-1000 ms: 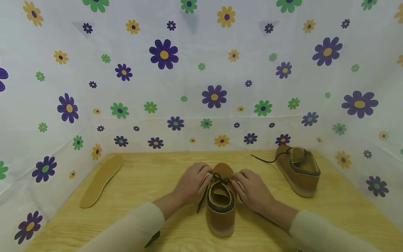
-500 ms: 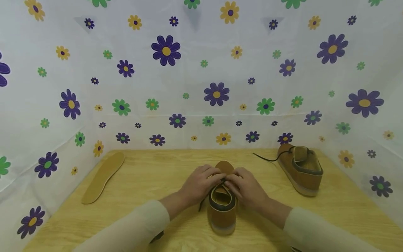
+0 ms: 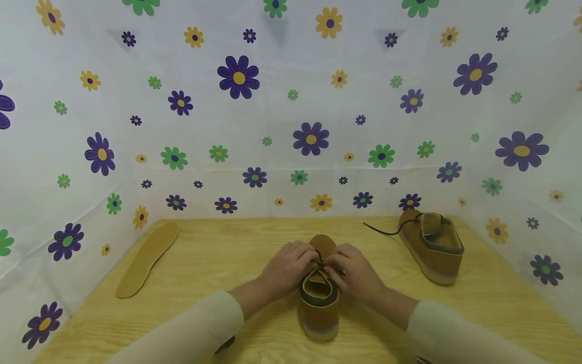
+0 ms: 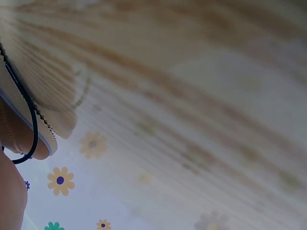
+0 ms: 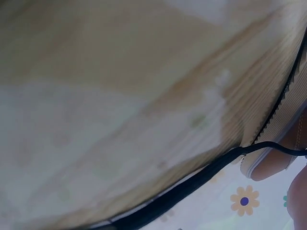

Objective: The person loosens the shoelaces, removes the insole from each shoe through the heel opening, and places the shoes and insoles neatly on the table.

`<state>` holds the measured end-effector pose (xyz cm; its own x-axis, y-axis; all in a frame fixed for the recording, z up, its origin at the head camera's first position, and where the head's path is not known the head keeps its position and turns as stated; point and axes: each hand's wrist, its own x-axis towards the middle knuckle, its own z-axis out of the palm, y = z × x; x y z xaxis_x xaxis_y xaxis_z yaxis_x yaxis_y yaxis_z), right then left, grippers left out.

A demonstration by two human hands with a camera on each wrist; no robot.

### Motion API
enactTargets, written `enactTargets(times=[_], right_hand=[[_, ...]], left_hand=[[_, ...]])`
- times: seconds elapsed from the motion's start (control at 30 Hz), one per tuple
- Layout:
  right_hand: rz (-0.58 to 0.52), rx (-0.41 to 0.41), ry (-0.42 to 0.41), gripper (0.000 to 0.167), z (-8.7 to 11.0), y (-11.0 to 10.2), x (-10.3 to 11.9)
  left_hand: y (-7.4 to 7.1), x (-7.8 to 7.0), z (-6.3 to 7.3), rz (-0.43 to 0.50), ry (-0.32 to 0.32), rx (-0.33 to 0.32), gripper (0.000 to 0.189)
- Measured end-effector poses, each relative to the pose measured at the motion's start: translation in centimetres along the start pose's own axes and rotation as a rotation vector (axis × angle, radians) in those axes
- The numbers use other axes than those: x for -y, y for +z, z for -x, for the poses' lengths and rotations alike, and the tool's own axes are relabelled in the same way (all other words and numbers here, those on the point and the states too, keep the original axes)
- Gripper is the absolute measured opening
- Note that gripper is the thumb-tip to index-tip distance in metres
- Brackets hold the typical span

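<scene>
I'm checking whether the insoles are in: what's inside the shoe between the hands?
The near shoe shows a pale lining round its opening; both hands pinch the lace over it, covering the footbed.

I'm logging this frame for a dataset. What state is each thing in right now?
Near shoe: upright on the table, heel toward the camera, both hands at its lace.
Lace: pinched between the fingers of both hands.
Left hand: pinches the lace.
Right hand: pinches the lace.
Far shoe: on the table, lace trailing loose.
Insole: flat on the table, outside any shoe.
</scene>
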<state>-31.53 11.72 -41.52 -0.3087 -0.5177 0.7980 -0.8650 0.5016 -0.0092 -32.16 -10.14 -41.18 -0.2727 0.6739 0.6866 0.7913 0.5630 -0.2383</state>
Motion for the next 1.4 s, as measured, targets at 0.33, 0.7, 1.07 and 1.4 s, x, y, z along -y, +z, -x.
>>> enactTargets(times=[0.33, 0.7, 1.07, 1.4], right_hand=[[0.066, 0.061, 0.044, 0.014, 0.1, -0.2, 0.0], [0.127, 0.109, 0.118, 0.012, 0.3, -0.5, 0.0], [0.132, 0.107, 0.146, 0.012, 0.4, -0.3, -0.1], [0.159, 0.134, 0.147, 0.01, 0.4, -0.8, 0.3]], left_hand=[[0.1, 0.0, -0.1, -0.045, -0.01, 0.029, 0.01], [0.6, 0.4, 0.4, -0.043, -0.017, -0.027, 0.009], [0.4, 0.6, 0.8, -0.02, -0.083, 0.02, 0.006], [0.4, 0.8, 1.2, 0.069, -0.188, 0.039, 0.008]])
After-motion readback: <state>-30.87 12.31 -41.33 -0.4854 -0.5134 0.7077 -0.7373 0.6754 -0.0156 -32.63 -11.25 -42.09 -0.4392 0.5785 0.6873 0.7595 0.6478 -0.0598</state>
